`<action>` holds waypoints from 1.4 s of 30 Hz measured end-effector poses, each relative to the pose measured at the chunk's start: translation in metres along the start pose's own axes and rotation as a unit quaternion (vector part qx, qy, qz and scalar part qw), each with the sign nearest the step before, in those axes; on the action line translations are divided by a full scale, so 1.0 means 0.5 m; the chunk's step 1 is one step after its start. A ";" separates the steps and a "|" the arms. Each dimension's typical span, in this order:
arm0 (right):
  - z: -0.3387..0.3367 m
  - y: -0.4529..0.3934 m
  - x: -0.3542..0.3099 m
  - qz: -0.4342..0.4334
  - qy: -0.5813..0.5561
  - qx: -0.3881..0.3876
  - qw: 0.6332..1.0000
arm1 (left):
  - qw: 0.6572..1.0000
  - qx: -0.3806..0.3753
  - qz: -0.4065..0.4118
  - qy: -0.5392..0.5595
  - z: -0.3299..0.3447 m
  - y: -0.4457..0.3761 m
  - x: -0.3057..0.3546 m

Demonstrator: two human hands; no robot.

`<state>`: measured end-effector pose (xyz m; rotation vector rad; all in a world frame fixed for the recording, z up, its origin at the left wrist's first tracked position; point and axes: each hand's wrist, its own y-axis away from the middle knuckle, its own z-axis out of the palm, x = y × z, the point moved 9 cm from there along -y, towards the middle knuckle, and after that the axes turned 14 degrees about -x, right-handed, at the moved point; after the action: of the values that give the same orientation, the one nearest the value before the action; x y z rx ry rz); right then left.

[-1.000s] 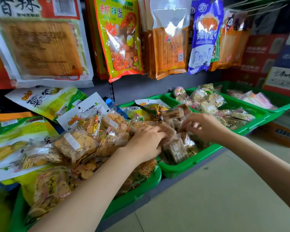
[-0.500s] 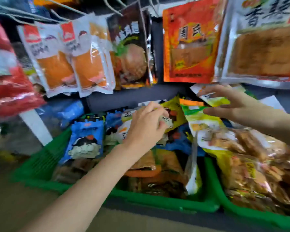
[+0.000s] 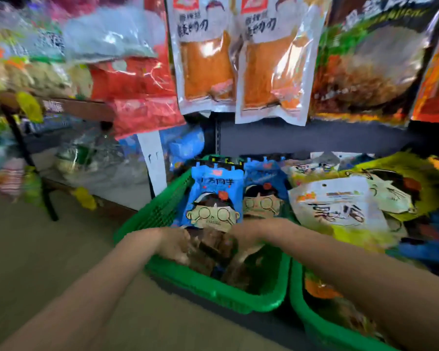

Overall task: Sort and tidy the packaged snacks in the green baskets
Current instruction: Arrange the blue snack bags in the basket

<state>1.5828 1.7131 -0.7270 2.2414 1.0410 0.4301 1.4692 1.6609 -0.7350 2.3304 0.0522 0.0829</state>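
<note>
1. Two hands are working low in the near end of the left green basket (image 3: 162,214): the left hand (image 3: 174,245) and the right hand (image 3: 246,235) are flanking a brown snack packet (image 3: 214,245), which is touching both.
2. Blur is hiding the fingers; I cannot tell whether they are spread or pinching.
3. Blue packets (image 3: 214,196) are standing in a row at 12 o'clock from the hands, looking tidy.
4. Yellow-and-white bags (image 3: 337,206) at 2 o'clock are lying loosely overlapped, so much sorting is probably remaining.

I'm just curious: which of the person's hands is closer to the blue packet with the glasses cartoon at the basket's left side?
Left. The left hand sits just below the blue packet, at its lower left; the right hand is below its right corner, nearer the neighbouring packet.
</note>
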 end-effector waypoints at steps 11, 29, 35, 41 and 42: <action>0.020 -0.034 -0.002 -0.055 -0.073 0.004 0.996 | 0.995 0.069 0.058 0.050 -0.049 -0.031 -0.016; -0.104 0.131 0.040 -0.128 -0.247 0.243 0.929 | 0.910 0.246 0.127 0.309 -0.139 0.081 -0.034; -0.120 0.488 0.223 -0.053 -0.155 0.371 0.914 | 0.855 0.283 0.281 0.331 -0.256 0.171 0.276; 0.069 0.883 0.428 0.082 -0.212 0.457 0.860 | 0.826 0.268 0.436 0.235 -0.332 0.299 0.740; 0.115 0.937 0.465 0.111 -0.238 0.467 0.845 | 0.822 0.269 0.454 0.216 -0.330 0.318 0.820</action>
<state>2.0268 1.6375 -0.4552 3.0832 0.7847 -0.6972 1.8671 1.6966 -0.4885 2.6165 -0.9273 1.2083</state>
